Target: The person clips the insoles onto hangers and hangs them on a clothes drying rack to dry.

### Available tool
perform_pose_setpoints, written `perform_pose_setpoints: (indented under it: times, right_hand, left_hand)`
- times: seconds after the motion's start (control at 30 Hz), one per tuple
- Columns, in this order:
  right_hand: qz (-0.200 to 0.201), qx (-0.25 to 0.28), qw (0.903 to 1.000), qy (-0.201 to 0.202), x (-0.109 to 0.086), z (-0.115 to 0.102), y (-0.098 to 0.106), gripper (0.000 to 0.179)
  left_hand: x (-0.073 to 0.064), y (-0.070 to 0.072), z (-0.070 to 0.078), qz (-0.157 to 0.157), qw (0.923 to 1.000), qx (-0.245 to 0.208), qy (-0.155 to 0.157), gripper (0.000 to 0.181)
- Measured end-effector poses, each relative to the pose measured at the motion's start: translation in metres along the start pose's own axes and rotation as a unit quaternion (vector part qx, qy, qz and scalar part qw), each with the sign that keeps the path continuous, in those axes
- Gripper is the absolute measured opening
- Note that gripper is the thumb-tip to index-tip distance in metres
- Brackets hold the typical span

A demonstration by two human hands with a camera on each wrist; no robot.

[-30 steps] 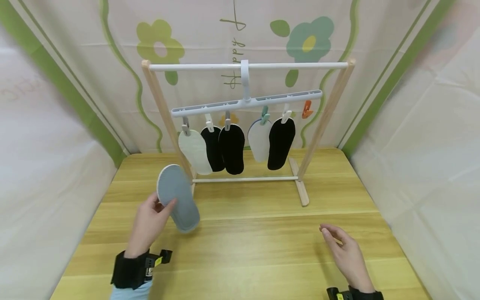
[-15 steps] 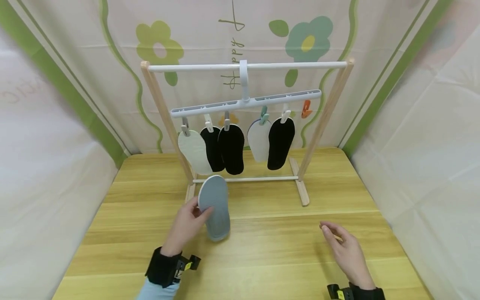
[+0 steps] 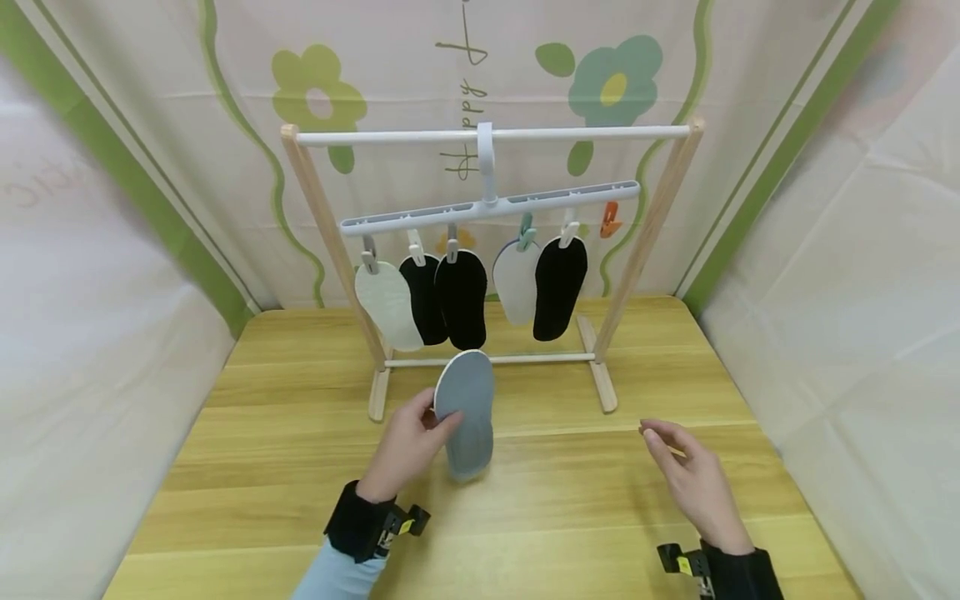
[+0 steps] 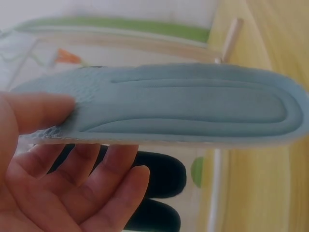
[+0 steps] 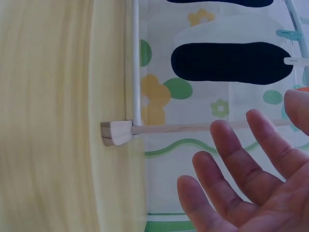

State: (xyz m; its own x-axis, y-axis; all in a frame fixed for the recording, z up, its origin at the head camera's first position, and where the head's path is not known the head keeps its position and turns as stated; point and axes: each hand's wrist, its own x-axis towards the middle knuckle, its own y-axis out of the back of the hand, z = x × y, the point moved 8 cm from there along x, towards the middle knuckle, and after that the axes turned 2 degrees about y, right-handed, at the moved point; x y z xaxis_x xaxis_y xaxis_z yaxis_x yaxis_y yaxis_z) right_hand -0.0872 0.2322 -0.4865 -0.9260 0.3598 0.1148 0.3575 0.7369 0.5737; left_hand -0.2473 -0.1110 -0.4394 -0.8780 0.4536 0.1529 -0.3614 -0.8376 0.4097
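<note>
My left hand (image 3: pixel 408 446) pinches a grey-blue insole (image 3: pixel 471 417) between thumb and fingers by its wider end, holding it upright in front of the rack. In the left wrist view the thumb presses the textured face of the insole (image 4: pixel 193 101), and the fingers lie behind it. My right hand (image 3: pixel 693 483) hovers over the table at the right with nothing in it, its fingers loosely bent. Behind, a white clip hanger (image 3: pixel 487 204) carries several insoles: a white one (image 3: pixel 390 307) at the left, black ones such as the right-hand insole (image 3: pixel 560 289), and a pale one (image 3: pixel 516 283).
A wooden rack (image 3: pixel 678 179) with a white top bar bears the hanger, which tilts lower at the left. An orange clip (image 3: pixel 611 220) hangs at its right end, holding nothing. Patterned cloth walls enclose the wooden table (image 3: pixel 570 508) on three sides.
My left hand has carried the grey-blue insole rightwards, from beside the rack's left leg to before its middle. My right hand has risen slightly in view, still with nothing in it.
</note>
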Motion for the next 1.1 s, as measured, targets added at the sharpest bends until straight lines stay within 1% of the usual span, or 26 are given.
perform_pose_setpoints:
  times: [0.1, 0.2, 0.3, 0.4, 0.53, 0.7, 0.83, 0.97, 1.1]
  right_hand:
    - [0.005, -0.006, 0.9998, 0.021, 0.008, -0.011, 0.007, 0.047]
    - [0.023, -0.014, 0.9977, 0.062, 0.018, -0.028, 0.018, 0.043]
    - [0.047, -0.022, 0.9931, 0.105, 0.03, -0.046, 0.032, 0.041]
    - [0.066, -0.028, 0.988, 0.137, 0.043, -0.064, 0.046, 0.039]
    - [0.066, -0.026, 0.9843, 0.162, 0.062, -0.087, 0.061, 0.04]
    - [0.054, -0.026, 0.9855, 0.159, 0.091, -0.12, 0.075, 0.046]
    - [0.045, 0.004, 0.9847, 0.168, 0.116, -0.147, 0.083, 0.049]
    - [0.026, 0.035, 0.9852, 0.166, 0.138, -0.167, 0.085, 0.054]
    - [0.002, 0.044, 0.9891, 0.14, 0.157, -0.178, 0.082, 0.061]
  left_hand:
    - [0.004, -0.003, 0.004, 0.001, 1.0, -0.004, -0.002, 0.03]
    - [0.009, -0.007, 0.009, -0.004, 0.9999, -0.01, -0.01, 0.03]
    - [0.013, -0.011, 0.014, -0.008, 0.9995, -0.025, -0.017, 0.032]
    - [0.018, -0.014, 0.02, -0.009, 0.9987, -0.043, -0.026, 0.034]
    - [0.025, -0.016, 0.028, -0.007, 0.9975, -0.056, -0.043, 0.033]
    - [0.033, -0.021, 0.037, -0.016, 0.9955, -0.068, -0.063, 0.033]
    - [0.039, -0.026, 0.043, -0.025, 0.9945, -0.079, -0.065, 0.034]
    - [0.043, -0.03, 0.047, -0.031, 0.9945, -0.078, -0.062, 0.033]
    - [0.045, -0.034, 0.05, -0.034, 0.9947, -0.068, -0.069, 0.031]
